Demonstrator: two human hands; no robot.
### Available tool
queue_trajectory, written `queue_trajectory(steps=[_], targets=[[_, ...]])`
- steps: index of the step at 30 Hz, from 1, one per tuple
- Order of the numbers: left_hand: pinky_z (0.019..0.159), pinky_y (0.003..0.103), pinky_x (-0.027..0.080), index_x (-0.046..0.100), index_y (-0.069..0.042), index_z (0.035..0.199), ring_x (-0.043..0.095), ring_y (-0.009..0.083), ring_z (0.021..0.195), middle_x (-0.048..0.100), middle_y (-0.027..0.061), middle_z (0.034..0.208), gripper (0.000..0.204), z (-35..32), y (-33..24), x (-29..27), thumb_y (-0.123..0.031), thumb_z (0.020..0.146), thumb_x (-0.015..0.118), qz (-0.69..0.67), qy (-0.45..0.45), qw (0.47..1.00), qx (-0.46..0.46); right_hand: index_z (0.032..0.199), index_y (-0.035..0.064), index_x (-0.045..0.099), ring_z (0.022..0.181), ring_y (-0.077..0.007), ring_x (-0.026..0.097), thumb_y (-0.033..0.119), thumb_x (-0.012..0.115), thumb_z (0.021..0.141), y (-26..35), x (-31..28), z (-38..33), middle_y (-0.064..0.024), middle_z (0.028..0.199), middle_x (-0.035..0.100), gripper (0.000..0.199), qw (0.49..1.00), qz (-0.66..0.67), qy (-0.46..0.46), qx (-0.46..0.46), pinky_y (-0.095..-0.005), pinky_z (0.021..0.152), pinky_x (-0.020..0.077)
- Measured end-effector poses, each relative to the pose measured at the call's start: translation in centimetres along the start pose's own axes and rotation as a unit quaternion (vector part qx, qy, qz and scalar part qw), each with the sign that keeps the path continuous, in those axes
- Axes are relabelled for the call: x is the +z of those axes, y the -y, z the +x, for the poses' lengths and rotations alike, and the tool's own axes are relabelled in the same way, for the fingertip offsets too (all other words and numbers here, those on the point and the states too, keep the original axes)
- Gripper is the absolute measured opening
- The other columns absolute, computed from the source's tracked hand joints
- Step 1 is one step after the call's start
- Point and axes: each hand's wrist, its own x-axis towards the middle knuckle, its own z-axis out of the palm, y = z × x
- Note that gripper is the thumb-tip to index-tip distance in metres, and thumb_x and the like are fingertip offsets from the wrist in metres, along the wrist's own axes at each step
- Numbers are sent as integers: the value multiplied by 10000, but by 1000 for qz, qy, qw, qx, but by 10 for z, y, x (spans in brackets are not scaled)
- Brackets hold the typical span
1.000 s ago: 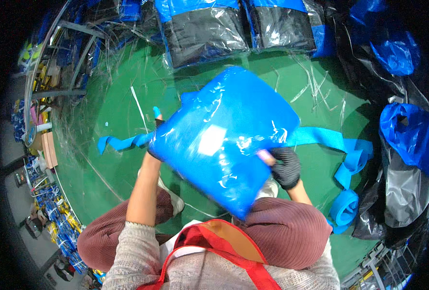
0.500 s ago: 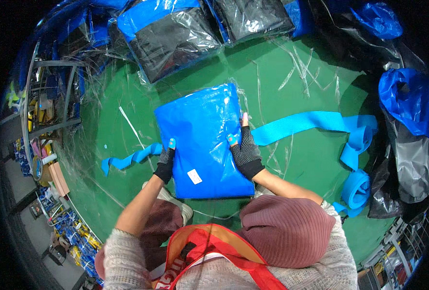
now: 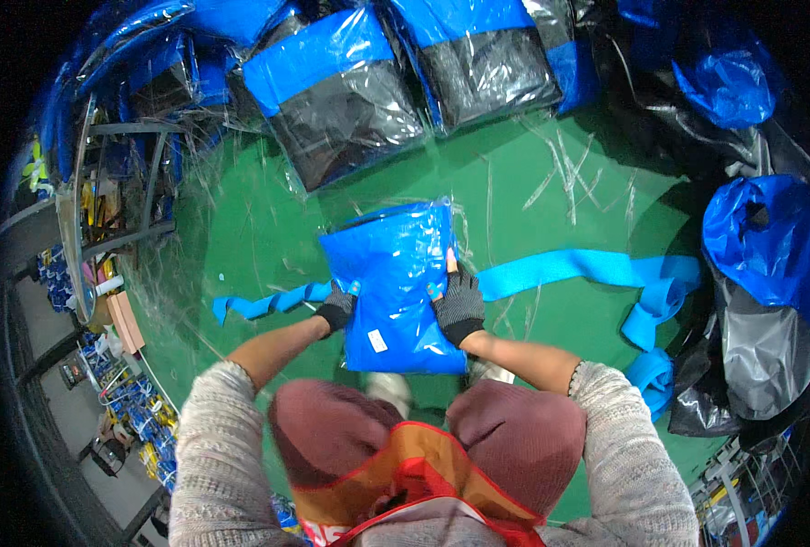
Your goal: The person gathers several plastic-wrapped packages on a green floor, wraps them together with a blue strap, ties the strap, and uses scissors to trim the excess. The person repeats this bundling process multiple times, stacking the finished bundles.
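A flat, folded blue package (image 3: 396,273) in clear plastic, with a small white label near its near edge, is in front of my knees. My left hand (image 3: 338,307), in a dark fingerless glove, grips its left edge with the thumb on top; the other fingers are hidden. At the right edge, my right hand (image 3: 459,305) has its thumb on top and one fingertip stretched up along the side. A light blue webbing strap (image 3: 569,267) emerges from beneath both sides of the package. Its left end is twisted; the right part curls toward a loose roll.
Large black-and-blue plastic-wrapped bundles (image 3: 350,109) line the far side of the green floor (image 3: 514,219). Another black-and-blue bag (image 3: 765,273) stands at the right. On the left are a metal frame (image 3: 131,239) and a heap of blue and yellow items (image 3: 140,428).
My view has shifted, so the floor things appear lower and the package looks smaller. Both hands keep their places on its edges, and my knees and sleeves show more.
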Motion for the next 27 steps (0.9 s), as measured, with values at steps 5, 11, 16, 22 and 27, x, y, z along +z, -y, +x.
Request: queue_trajectory(steps=[5, 11, 16, 22, 27], targets=[[902, 468, 406, 92, 34, 1390, 445, 456, 1139, 402, 293, 1299, 922, -7, 0, 32, -597, 829, 461, 0, -189, 981, -50, 1425, 104, 156, 1076, -402, 439, 353, 567, 816, -8, -10, 5, -229, 1215, 447, 775, 997, 37, 46, -59, -463, 889, 389], [867, 491, 413, 184, -37, 1401, 489, 453, 1076, 475, 302, 1213, 919, -15, 2, 41, -622, 776, 518, -20, -187, 975, -117, 1405, 114, 229, 1045, -405, 478, 277, 559, 828, -19, -30, 20, -239, 1179, 472, 684, 989, 72, 118, -53, -461, 877, 405], [886, 466, 413, 437, -70, 1291, 524, 387, 1060, 541, 220, 1187, 745, -20, -34, -27, -635, 804, 440, 114, 13, 992, 48, 1405, 144, 231, 1002, -428, 530, 275, 548, 821, -8, -84, 21, -271, 1111, 525, 677, 949, -18, 310, 61, -458, 874, 426], [839, 376, 433, 555, 19, 1116, 588, 290, 997, 616, 226, 1008, 459, 50, -252, -121, -367, 871, 524, -135, 37, 919, 368, 1252, 123, 443, 886, -357, 602, 329, 497, 879, 2, -146, 110, -192, 1023, 609, 430, 984, 101, 145, -30, -397, 760, 485], [898, 400, 414, 317, 7, 1250, 509, 319, 1070, 506, 226, 1166, 892, 145, -414, -71, -455, 626, 757, -155, -251, 939, 178, 1213, 165, 468, 933, -309, 612, 517, 407, 889, -41, -214, 199, -152, 1116, 597, 482, 833, 498, 69, 231, -408, 715, 512]])
